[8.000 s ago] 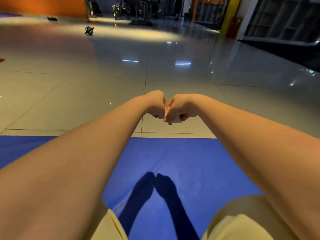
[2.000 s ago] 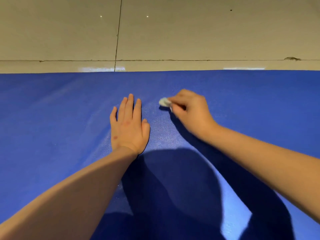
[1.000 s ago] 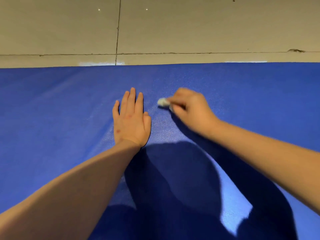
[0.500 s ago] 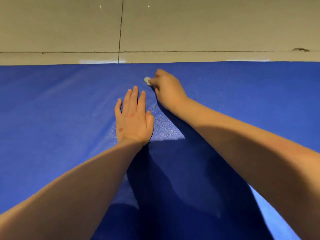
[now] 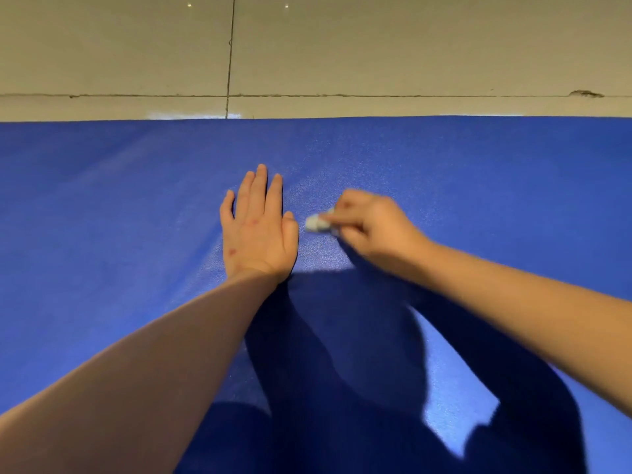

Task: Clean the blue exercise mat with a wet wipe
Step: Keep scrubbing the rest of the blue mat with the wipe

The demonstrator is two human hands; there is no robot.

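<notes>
Your right hand (image 5: 371, 229) pinches wet wipe (image 5: 317, 223) on blue exercise mat (image 5: 102, 217), just right of flat left hand (image 5: 256, 230) | progress: small patch rubbed | left: most surface

Mat (image 5: 102, 234) lies flat, with open surface from the left hand (image 5: 256, 230) out to the left frame edge, and likewise to the right of the right hand (image 5: 372, 230). Left hand is flat on the mat, palm down, blocking the middle. Right hand is just beside it, blurred, pinching a wadded wipe (image 5: 316, 223). Only a narrow gap separates wipe and left thumb. An open strip of mat runs ahead of both hands to the far edge, then tiled floor (image 5: 376, 46). Both forearms cross the near mat.
</notes>
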